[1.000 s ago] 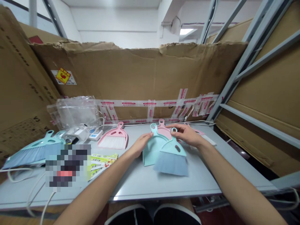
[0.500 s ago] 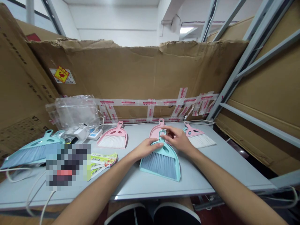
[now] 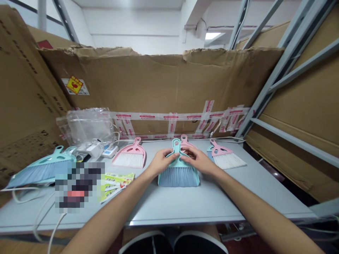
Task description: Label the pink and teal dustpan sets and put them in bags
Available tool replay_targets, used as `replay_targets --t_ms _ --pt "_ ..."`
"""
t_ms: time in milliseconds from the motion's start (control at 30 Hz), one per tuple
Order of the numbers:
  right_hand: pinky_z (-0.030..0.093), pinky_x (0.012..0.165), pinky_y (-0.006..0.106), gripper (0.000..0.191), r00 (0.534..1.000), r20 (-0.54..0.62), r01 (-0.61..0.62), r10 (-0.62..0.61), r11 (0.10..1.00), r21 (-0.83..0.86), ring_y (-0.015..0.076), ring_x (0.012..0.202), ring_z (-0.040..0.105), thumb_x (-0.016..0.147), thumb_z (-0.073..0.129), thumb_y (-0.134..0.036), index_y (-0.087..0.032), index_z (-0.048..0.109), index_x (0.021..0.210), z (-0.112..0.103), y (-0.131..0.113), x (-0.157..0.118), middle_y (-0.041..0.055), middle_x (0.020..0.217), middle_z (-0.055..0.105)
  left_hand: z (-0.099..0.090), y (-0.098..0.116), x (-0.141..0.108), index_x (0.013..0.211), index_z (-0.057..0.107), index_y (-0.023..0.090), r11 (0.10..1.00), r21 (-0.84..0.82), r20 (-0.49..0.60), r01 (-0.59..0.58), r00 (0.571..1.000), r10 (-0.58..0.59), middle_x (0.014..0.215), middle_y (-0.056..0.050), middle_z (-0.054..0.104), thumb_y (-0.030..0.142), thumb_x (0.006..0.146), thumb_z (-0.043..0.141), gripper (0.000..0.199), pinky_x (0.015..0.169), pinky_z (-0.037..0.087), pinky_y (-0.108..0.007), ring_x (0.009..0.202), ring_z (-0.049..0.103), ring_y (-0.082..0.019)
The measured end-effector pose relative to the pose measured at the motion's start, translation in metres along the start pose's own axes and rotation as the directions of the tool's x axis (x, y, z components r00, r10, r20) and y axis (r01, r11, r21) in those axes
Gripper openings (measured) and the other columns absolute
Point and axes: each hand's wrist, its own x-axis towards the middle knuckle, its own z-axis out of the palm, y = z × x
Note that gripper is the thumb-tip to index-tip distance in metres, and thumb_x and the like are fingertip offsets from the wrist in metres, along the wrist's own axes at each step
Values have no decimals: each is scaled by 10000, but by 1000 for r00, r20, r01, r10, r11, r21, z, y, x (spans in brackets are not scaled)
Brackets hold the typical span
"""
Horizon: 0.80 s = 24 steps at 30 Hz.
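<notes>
Left hand and right hand both narrow, pinching the centre set below the handles: 1 teal dustpan, 1 teal brush lying in it, over grey table. Just behind, 1 pink dustpan, partly hidden, contents can't tell. Right: 1 pink brush overlapping something teal-blue. Left: 1 pink set, brush in pan; far left, 1 teal set, same

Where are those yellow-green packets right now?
In the head view, the packets lie on the left part of the table, nearer the front edge than the pink brush on that side, left of the left hand.
</notes>
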Motion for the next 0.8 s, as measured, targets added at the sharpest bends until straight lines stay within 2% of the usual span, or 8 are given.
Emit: replay_targets --t_ms 100,167,433,700,800 --pt "601 1088 484 363 998 57 36 -37 999 8 304 1186 757 996 793 -494 -242 799 1259 7 -6 -1 90 1265 825 -3 4 0 1002 817 153 998 31 -53 -47 997 49 949 -62 786 716 951 716 574 815 515 -316 893 684 -239" --pt "582 1125 509 345 997 60 40 -41 999 18 319 1208 754 1008 782 -491 -246 808 1249 10 -9 -2 82 1254 836 -4 6 -1 1024 829 162 996 46 -47 -81 995 83 992 -69 810 707 959 717 560 863 538 -325 936 711 -252" --pt "590 1112 488 344 999 21 41 -41 999 11 319 1207 771 1000 800 -476 -251 819 1259 12 -9 -3 75 1274 840 -3 6 -2 1080 836 156 992 57 -59 -109 992 112 1051 -75 833 649 994 717 514 897 542 -324 993 735 -265" --pt "575 1143 485 341 999 5 38 -38 999 1 314 1214 770 1039 752 -464 -258 822 1301 13 -10 -3 78 1273 838 -3 2 -2 996 815 146 992 97 -81 -76 993 84 916 -41 774 667 1024 671 541 735 465 -289 829 647 -205" --pt "565 1148 486 350 999 7 35 -35 999 1 313 1233 762 1042 751 -468 -256 812 1314 13 -9 -3 81 1299 831 -3 5 -3 1016 823 151 991 101 -88 -83 992 92 945 -47 797 657 1015 688 523 760 496 -293 856 683 -219"
